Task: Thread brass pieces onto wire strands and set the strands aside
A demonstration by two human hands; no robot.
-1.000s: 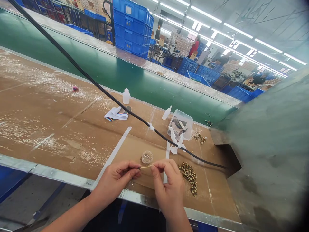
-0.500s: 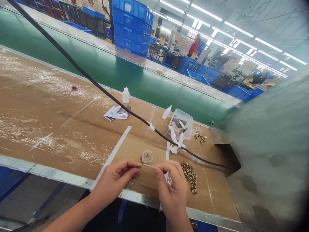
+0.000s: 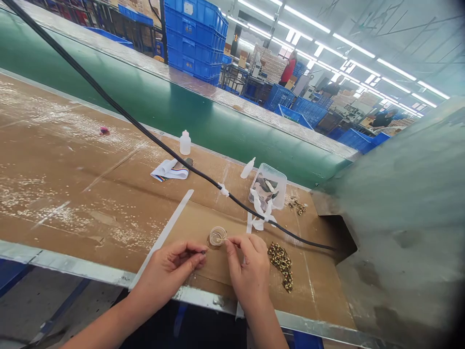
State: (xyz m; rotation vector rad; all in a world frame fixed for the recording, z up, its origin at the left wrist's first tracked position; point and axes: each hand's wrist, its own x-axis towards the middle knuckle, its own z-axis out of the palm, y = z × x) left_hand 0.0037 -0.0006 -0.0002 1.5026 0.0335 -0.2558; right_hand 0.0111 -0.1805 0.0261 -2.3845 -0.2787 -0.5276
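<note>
Head view: right hand (image 3: 250,269) pinching what seems a thin stick (image 3: 223,239) tipped into the small glass cup (image 3: 217,237), left hand (image 3: 169,271) just beside that cup, its fingers (image 3: 192,252) pressed together on a tiny dark piece (image 3: 204,252), both kept low and steady for close work.

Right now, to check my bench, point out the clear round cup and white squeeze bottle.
Clear round cup (image 3: 217,237), head view, on its middle.
White squeeze bottle (image 3: 185,144), head view, on its body.

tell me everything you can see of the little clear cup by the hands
The small round clear cup, glass or clear plastic by its look, stands upright and open-topped on the brown cardboard. Its contents are hard to make out. A thin stick held in the right hand reaches in over its rim.
</note>
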